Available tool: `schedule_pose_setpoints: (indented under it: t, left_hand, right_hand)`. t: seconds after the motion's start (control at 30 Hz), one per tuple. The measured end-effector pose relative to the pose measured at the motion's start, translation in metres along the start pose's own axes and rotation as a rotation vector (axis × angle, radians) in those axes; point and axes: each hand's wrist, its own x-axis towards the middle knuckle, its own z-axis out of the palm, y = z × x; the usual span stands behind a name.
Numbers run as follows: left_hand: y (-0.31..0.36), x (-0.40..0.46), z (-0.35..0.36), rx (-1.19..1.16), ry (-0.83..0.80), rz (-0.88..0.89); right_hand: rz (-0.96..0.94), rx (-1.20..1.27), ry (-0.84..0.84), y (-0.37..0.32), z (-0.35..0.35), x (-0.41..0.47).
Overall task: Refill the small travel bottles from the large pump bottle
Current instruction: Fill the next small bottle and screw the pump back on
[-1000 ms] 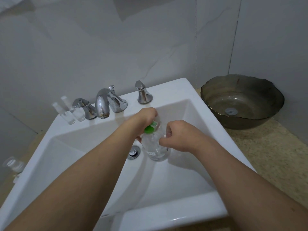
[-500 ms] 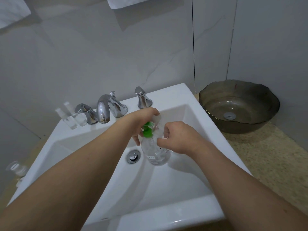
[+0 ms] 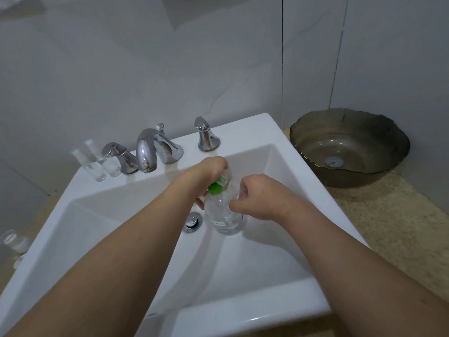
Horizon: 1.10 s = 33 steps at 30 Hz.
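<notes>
White basin (image 3: pixel 243 319) below: left hand (image 3: pixel 209 173) grips green pump head (image 3: pixel 215 188); right hand (image 3: pixel 257 198) pinches pump bottle (image 3: pixel 224 215) shoulder. Clear plastic, likely light, slippery; hold the body.

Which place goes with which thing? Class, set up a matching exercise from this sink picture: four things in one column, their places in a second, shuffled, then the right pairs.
Things:
1. clear bottle with green top
2. two small clear bottles
3. dark glass bowl
4. drain plug

Places:
A. on the speckled counter, right of the white sink
B. at the bottom of the basin
C. held over the basin in both hands
D. on the sink ledge, left of the faucet

Pairs: 1-C, 2-D, 3-A, 4-B
</notes>
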Motion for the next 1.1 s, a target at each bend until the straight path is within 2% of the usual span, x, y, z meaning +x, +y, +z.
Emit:
schedule_pose_setpoints:
  t: [0.3,0.53,0.6,0.9,1.1]
  left_hand:
    - [-0.004,0.001,-0.004,-0.03,-0.036,-0.016]
    - [0.009,-0.01,-0.025,0.006,-0.232,-0.053]
    - [0.009,-0.011,-0.025,0.008,-0.244,-0.054]
    - [-0.002,0.007,-0.004,0.014,-0.028,0.022]
    - [-0.002,0.006,0.0,-0.012,-0.01,0.039]
  right_hand:
    - [-0.018,-0.01,0.005,-0.001,0.001,0.002]
    - [-0.05,0.0,0.082,-0.004,-0.001,0.002]
    - [-0.051,-0.002,0.08,-0.004,-0.001,0.002]
    - [-0.027,-0.027,0.011,0.0,0.001,0.003]
    - [-0.007,-0.021,0.004,0.0,0.001,0.001]
